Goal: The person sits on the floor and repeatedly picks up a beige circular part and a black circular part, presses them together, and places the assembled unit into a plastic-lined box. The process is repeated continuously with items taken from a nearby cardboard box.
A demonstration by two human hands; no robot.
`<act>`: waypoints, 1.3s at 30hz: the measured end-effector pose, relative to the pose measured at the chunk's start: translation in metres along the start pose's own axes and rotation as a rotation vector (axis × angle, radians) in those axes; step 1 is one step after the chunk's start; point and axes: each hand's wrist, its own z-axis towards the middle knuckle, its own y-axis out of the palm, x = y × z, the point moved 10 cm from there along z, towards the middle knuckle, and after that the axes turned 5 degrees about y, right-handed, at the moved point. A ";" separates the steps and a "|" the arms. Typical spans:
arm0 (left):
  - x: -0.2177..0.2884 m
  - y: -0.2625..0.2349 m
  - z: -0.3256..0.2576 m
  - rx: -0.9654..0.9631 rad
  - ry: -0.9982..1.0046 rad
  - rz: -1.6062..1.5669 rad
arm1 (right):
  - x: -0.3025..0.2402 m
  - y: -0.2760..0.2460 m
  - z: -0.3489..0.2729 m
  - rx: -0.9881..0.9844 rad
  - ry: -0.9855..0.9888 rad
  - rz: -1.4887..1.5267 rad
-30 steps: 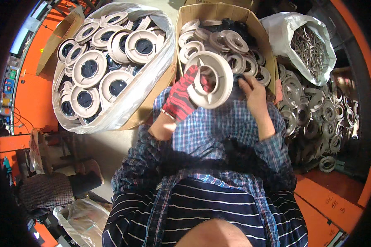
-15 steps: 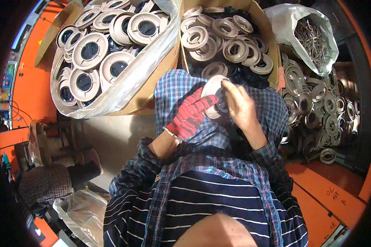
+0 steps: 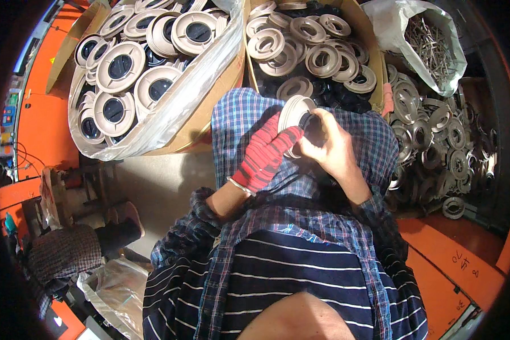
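A beige plastic ring part (image 3: 294, 115) with a dark middle stands on edge over my lap, which a checked cloth (image 3: 374, 141) covers. My left hand (image 3: 264, 154), in a red striped glove, grips the ring from the left and below. My bare right hand (image 3: 332, 148) holds its right side, fingers pressing at the black inner piece (image 3: 311, 126). Just beyond my hands stands an open cardboard box (image 3: 375, 68) full of loose beige rings.
At the far left a plastic-lined carton (image 3: 170, 116) holds several assembled rings with dark centres. At the right lie a clear bag of metal pieces (image 3: 430, 42) and a heap of grey metal rings (image 3: 430, 141). Orange surfaces (image 3: 447, 272) flank me; another person's checked sleeve (image 3: 62, 255) shows at the lower left.
Both hands have brought the ring down from the box toward my lap and turned it from face-on to edge-on; my right hand has closed onto its dark centre.
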 end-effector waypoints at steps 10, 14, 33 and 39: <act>0.034 0.018 0.002 -0.073 0.328 0.377 | 0.069 0.049 -0.025 -0.235 0.877 0.912; -0.001 -0.010 0.002 0.037 -0.069 -0.088 | 0.008 0.001 -0.001 -0.137 0.130 0.211; 0.021 -0.003 -0.004 0.053 0.058 -0.070 | 0.010 0.008 0.006 -0.012 0.125 0.111; 0.028 -0.006 -0.008 -0.134 0.315 0.362 | -0.014 0.010 0.002 -0.107 -0.262 -0.052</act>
